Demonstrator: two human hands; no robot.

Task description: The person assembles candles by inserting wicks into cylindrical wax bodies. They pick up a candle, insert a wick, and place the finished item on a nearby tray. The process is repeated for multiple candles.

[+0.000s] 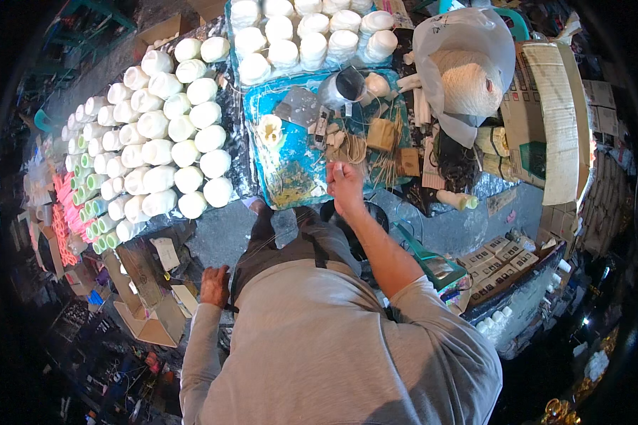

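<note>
Over the front edge of a worn blue tray (280, 197), my right hand (344, 184) is closed with its fingertips pressed together. What it holds, if anything, is too small to make out. My left hand (214, 285) hangs low beside my left leg, its fingers curled and seen from the back. Thin pale strands run faintly across my legs between the two hands. Just past my right hand lie a loop of tan cord (353, 150), a wooden block (381, 134) and thin sticks (390, 159). Farther back on the tray is a metal pitcher (339, 86).
Rows of white, candle-like cylinders (152, 124) fill the left table; more (312, 46) stand beyond the tray. At right, a large thread cone (468, 81) sits in a plastic bag beside a cardboard box (556, 106). An open carton (149, 319) lies on the left; small boxes (500, 265) fill a crate.
</note>
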